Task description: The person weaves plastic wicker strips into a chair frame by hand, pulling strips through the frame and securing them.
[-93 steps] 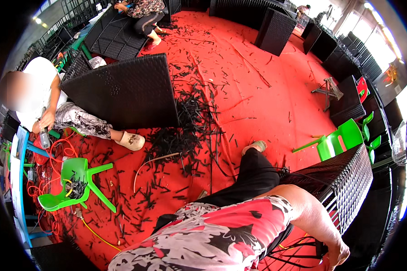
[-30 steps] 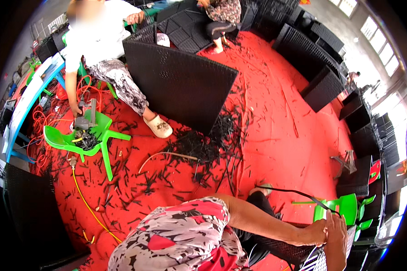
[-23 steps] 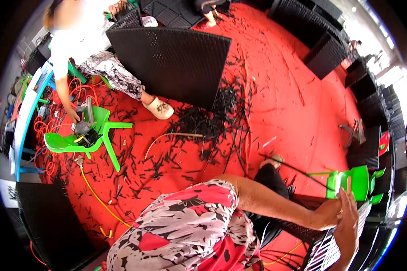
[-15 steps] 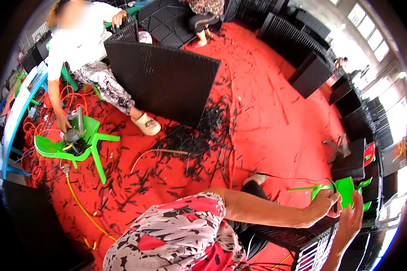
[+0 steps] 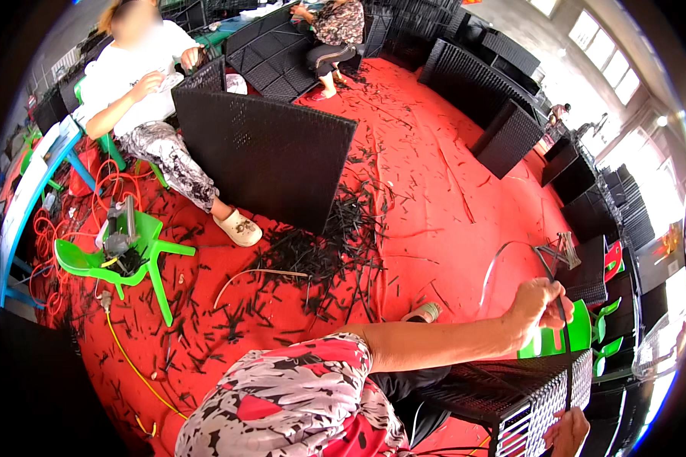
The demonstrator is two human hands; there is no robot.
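In my left hand [image 5: 540, 306] is a thin black weaving strip [image 5: 568, 350], pinched between the fingers and drawn up taut. Its loose end curves beyond the hand over the red floor. From there it runs down to my right hand [image 5: 568, 433], whose fingers curl around it low at the side of a black woven wicker piece [image 5: 484, 385]. This piece stands beside my leg, partly unwoven, with open bars [image 5: 520, 430] showing on its near side. Some of my right hand is cut off by the lower edge.
Across from me a seated co-worker [image 5: 141, 87] has a large black woven panel [image 5: 263, 156]. A power tool [image 5: 120, 240] lies on a green chair [image 5: 156, 247]. Black scraps [image 5: 351, 221] litter the red floor cover [image 5: 442, 206]. Another green chair [image 5: 579, 327] stands behind my work.
My hands, close together before, are now apart: the left is higher, the right lower, the strip stretched between them. The co-worker's hand has left the tool on the green chair. My view has shifted slightly.
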